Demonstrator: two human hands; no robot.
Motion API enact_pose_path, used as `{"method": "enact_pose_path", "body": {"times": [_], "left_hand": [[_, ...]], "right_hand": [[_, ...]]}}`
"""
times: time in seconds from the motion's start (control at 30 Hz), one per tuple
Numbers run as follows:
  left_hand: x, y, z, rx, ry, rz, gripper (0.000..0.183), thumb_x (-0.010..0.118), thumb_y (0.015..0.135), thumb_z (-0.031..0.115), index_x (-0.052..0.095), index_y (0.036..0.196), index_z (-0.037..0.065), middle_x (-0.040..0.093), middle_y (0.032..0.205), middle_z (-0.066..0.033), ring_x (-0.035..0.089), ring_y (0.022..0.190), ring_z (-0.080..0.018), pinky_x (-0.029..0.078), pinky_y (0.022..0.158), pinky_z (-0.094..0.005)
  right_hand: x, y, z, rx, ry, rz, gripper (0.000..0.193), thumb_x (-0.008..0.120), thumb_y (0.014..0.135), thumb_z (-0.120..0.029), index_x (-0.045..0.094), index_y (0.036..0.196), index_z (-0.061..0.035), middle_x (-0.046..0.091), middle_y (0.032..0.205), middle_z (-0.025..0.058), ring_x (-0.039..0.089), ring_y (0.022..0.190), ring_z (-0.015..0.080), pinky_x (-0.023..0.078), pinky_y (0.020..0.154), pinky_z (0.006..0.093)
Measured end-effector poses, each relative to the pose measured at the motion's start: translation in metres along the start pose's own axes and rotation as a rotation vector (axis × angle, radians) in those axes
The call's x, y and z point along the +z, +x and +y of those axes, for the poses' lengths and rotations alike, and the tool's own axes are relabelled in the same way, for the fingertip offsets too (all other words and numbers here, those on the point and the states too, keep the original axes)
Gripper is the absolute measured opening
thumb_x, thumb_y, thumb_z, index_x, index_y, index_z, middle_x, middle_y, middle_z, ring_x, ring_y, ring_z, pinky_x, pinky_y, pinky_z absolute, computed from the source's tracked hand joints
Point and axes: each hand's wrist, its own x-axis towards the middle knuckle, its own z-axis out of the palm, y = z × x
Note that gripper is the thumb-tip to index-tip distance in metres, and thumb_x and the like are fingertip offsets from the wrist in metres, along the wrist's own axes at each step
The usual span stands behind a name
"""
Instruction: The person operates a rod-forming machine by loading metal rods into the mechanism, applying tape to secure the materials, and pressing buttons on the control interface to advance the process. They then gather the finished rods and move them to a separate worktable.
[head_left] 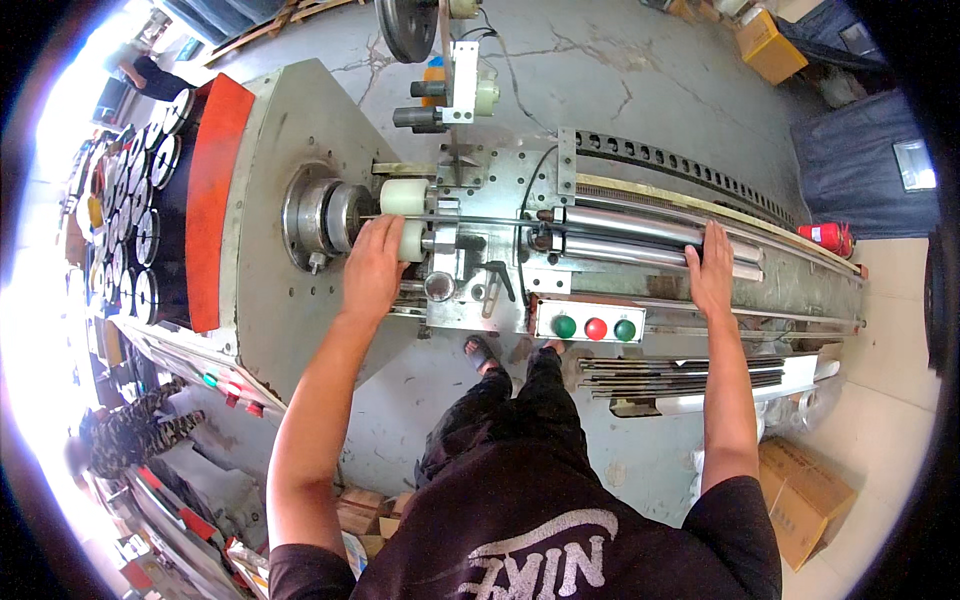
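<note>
A long thin metal rod (470, 219) runs lengthwise over the machine, from the chuck (347, 215) past two white rollers (404, 195) and toward a pair of shiny steel cylinders (630, 222). My left hand (375, 268) is closed, its fingertips pinched around the rod between the chuck and the rollers; the exact grip is partly hidden. Farther right, my right hand (711, 270) lies across the cylinders near their right end. Its fingers are stretched out and its thumb stands apart. Whether the rod reaches under that palm, I cannot tell.
A button panel (588, 324) with green and red buttons sits on the near side. Below it several dark rods lie on a rack (690, 378). Wire spools (147, 240) stand at left. A cardboard box (805, 497) is at lower right. Two other people are at far left.
</note>
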Motion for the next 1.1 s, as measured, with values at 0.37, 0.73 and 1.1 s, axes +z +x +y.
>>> {"method": "enact_pose_path", "body": {"times": [0.37, 0.73, 1.1], "left_hand": [[0.0, 0.006, -0.019, -0.109, 0.099, -0.007, 0.075, 0.083, 0.07, -0.004, 0.053, 0.139, 0.001, 0.056, 0.14, -0.0165, 0.054, 0.132, -0.0403, 0.045, 0.115, -0.047], [0.011, 0.004, -0.047, -0.048, 0.227, -0.049, 0.077, 0.073, 0.076, -0.007, 0.048, 0.148, 0.0, 0.053, 0.148, -0.0205, 0.047, 0.143, -0.0379, 0.036, 0.125, -0.0462], [0.0, 0.008, -0.048, -0.044, 0.137, -0.088, 0.079, 0.077, 0.073, -0.005, 0.049, 0.146, -0.002, 0.053, 0.147, -0.0208, 0.047, 0.143, -0.0383, 0.036, 0.125, -0.0462]], "right_hand": [[-0.004, -0.003, -0.017, -0.066, -0.055, 0.02, 0.07, 0.046, 0.11, -0.049, 0.038, 0.159, 0.0005, 0.041, 0.163, 0.0232, 0.034, 0.154, 0.0405, 0.023, 0.128, 0.0518], [-0.007, -0.007, -0.043, -0.048, -0.058, 0.005, 0.064, 0.046, 0.111, -0.045, 0.037, 0.161, -0.0046, 0.042, 0.163, 0.0204, 0.031, 0.156, 0.0385, 0.019, 0.13, 0.0511], [-0.012, -0.014, -0.059, -0.071, -0.097, 0.007, 0.06, 0.049, 0.11, -0.041, 0.041, 0.16, -0.0075, 0.045, 0.163, 0.0159, 0.034, 0.155, 0.0352, 0.019, 0.13, 0.0514]]}}
